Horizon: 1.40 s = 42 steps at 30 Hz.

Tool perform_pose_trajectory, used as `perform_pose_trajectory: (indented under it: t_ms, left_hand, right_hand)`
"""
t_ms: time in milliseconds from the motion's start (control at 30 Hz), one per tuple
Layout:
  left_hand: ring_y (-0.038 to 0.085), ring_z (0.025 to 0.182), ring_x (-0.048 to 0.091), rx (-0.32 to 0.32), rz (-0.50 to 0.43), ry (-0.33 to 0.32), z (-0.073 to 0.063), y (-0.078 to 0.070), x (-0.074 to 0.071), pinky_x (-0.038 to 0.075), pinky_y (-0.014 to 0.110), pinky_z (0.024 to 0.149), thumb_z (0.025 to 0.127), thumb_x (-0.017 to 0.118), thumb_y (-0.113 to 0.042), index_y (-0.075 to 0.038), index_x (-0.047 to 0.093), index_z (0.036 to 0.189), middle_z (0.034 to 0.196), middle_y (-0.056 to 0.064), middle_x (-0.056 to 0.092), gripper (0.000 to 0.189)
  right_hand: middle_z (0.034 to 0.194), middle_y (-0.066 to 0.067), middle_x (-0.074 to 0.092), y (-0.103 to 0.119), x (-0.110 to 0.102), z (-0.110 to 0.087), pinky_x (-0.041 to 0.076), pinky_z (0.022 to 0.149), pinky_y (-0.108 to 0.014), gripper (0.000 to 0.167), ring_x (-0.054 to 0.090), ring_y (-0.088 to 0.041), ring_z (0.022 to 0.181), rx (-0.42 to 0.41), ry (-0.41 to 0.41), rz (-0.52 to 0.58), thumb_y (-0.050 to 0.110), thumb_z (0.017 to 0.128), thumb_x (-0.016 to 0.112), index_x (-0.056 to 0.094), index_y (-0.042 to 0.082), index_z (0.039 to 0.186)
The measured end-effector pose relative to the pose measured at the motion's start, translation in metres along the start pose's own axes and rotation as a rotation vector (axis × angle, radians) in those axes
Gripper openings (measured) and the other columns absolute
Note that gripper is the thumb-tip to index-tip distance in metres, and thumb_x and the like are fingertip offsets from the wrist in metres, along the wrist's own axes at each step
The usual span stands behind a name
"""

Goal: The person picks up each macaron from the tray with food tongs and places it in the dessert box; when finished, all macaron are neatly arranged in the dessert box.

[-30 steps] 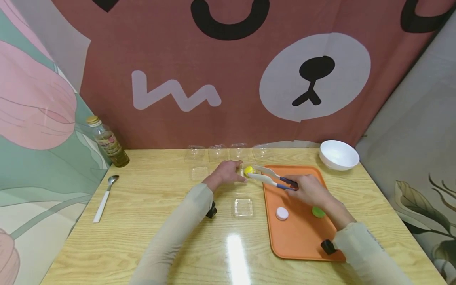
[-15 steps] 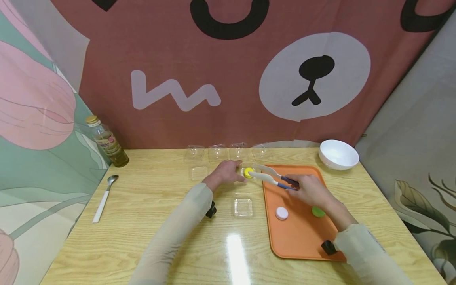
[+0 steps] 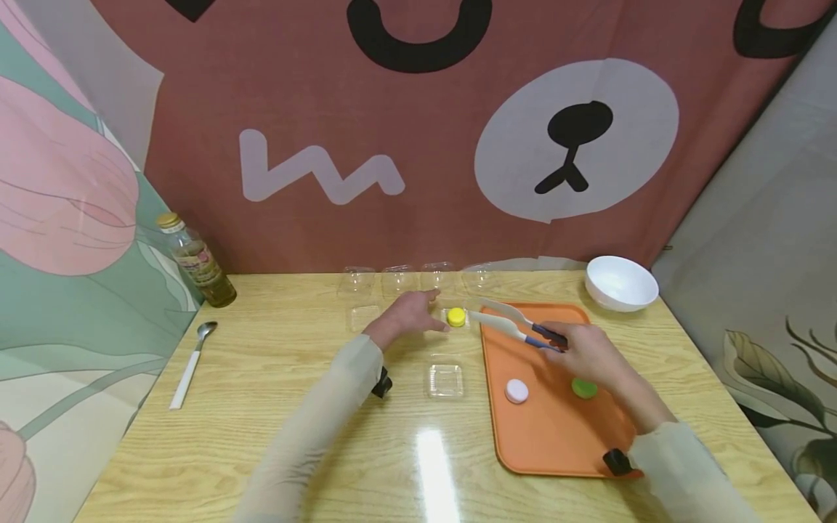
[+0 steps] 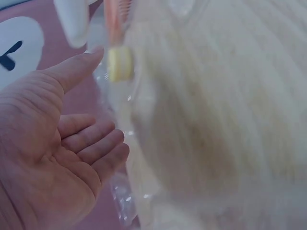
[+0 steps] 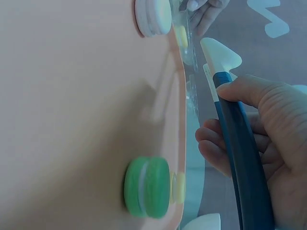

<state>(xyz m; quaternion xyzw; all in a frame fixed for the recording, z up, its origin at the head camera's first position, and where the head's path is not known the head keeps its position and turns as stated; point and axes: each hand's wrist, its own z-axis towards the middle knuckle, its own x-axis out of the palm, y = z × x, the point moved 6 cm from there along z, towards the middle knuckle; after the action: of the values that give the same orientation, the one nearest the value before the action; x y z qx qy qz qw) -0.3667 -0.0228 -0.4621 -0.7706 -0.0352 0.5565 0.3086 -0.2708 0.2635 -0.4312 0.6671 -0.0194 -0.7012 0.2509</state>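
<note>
A yellow macaron [image 3: 456, 317] sits in a small clear plastic box [image 3: 446, 324] just left of the orange tray. Beside it my left hand [image 3: 408, 312] stays spread with relaxed fingers, and in the left wrist view the palm holds nothing. My right hand [image 3: 585, 354] grips tongs [image 3: 516, 330] with dark blue handles and white tips; the tips stand apart over the tray's left edge, to the right of the yellow macaron. On the tray [image 3: 549, 443] lie a pale pink-white macaron [image 3: 516, 391] and a green macaron [image 3: 584, 388]. Another yellow macaron [image 5: 179, 188] shows behind the green one in the right wrist view.
Several clear lids [image 3: 399, 280] stand along the back edge. More clear boxes lie at the left [image 3: 365, 317] and in front [image 3: 446, 380]. A white bowl [image 3: 621, 284] is at back right, an oil bottle [image 3: 204, 269] and a spoon [image 3: 194, 365] at left.
The tongs have come off the yellow macaron and drawn back to the right, leaving it in the clear box. My left hand has shifted slightly left.
</note>
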Motion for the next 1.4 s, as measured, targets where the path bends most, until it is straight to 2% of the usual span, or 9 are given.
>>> perform_pose_trajectory:
  t_ms: [133, 267, 500, 700, 800, 1033, 1200, 1400]
  left_hand:
    - [0.031, 0.141, 0.049, 0.01, -0.032, -0.021, -0.009, 0.008, -0.016, 0.042, 0.045, 0.117, 0.086, 0.079, -0.043, -0.012, 0.036, 0.158, 0.154, 0.011, 0.051, 0.089]
    - [0.031, 0.143, 0.047, -0.013, -0.079, -0.044, -0.022, 0.026, -0.033, 0.042, 0.048, 0.116, 0.087, 0.078, -0.046, -0.015, 0.036, 0.159, 0.157, 0.01, 0.048, 0.088]
    - [0.037, 0.143, 0.046, -0.058, -0.079, -0.109, -0.048, 0.071, -0.057, 0.042, 0.054, 0.115, 0.087, 0.078, -0.045, -0.015, 0.036, 0.159, 0.158, 0.013, 0.045, 0.088]
    - [0.041, 0.147, 0.038, -0.128, -0.063, -0.126, -0.076, 0.113, -0.068, 0.037, 0.059, 0.118, 0.088, 0.077, -0.043, -0.016, 0.036, 0.159, 0.161, 0.018, 0.039, 0.086]
    - [0.045, 0.147, 0.035, -0.147, -0.078, -0.126, -0.085, 0.128, -0.067, 0.034, 0.061, 0.118, 0.089, 0.076, -0.044, -0.015, 0.034, 0.16, 0.162, 0.021, 0.036, 0.087]
    - [0.044, 0.148, 0.033, -0.143, -0.109, -0.141, -0.094, 0.144, -0.061, 0.032, 0.061, 0.12, 0.088, 0.076, -0.046, -0.015, 0.032, 0.16, 0.162, 0.019, 0.035, 0.09]
    - [0.043, 0.149, 0.033, -0.135, -0.121, -0.15, -0.095, 0.147, -0.059, 0.032, 0.06, 0.12, 0.09, 0.075, -0.044, -0.012, 0.032, 0.16, 0.163, 0.018, 0.035, 0.088]
    - [0.043, 0.149, 0.032, -0.136, -0.133, -0.127, -0.093, 0.149, -0.057, 0.03, 0.06, 0.121, 0.09, 0.075, -0.045, -0.011, 0.032, 0.16, 0.162, 0.02, 0.034, 0.089]
  right_hand:
    - [0.078, 0.004, 0.067, -0.008, -0.005, -0.008, 0.042, 0.062, -0.029, 0.042, 0.052, -0.014, 0.068, 0.037, 0.005, -0.008, 0.022, 0.087, 0.077, 0.071, 0.005, 0.125]
    - [0.08, 0.0, 0.069, -0.017, -0.011, -0.017, 0.044, 0.063, -0.03, 0.042, 0.055, -0.017, 0.071, 0.076, 0.008, -0.013, 0.022, 0.087, 0.077, 0.07, 0.005, 0.126]
    - [0.102, -0.018, 0.076, -0.034, -0.023, -0.036, 0.048, 0.067, -0.035, 0.048, 0.063, -0.024, 0.079, 0.103, -0.041, -0.031, 0.023, 0.086, 0.077, 0.069, 0.002, 0.128]
    - [0.1, -0.017, 0.076, -0.049, -0.03, -0.051, 0.05, 0.068, -0.039, 0.045, 0.066, -0.026, 0.08, 0.105, -0.063, -0.054, 0.023, 0.087, 0.077, 0.069, 0.005, 0.127]
    - [0.098, -0.017, 0.077, -0.058, -0.034, -0.059, 0.05, 0.065, -0.038, 0.045, 0.067, -0.027, 0.079, 0.121, -0.07, -0.073, 0.023, 0.087, 0.077, 0.07, 0.003, 0.126]
    - [0.091, -0.016, 0.076, -0.075, -0.038, -0.075, 0.045, 0.059, -0.033, 0.046, 0.063, -0.022, 0.071, 0.146, -0.073, -0.096, 0.023, 0.085, 0.079, 0.07, -0.001, 0.122]
    - [0.082, -0.008, 0.075, -0.08, -0.039, -0.085, 0.043, 0.057, -0.033, 0.042, 0.057, -0.017, 0.067, 0.138, -0.086, -0.127, 0.022, 0.083, 0.08, 0.071, 0.0, 0.118]
    - [0.076, -0.002, 0.071, -0.091, -0.036, -0.092, 0.042, 0.056, -0.034, 0.044, 0.056, -0.018, 0.065, 0.17, -0.045, -0.154, 0.024, 0.085, 0.078, 0.07, -0.002, 0.12]
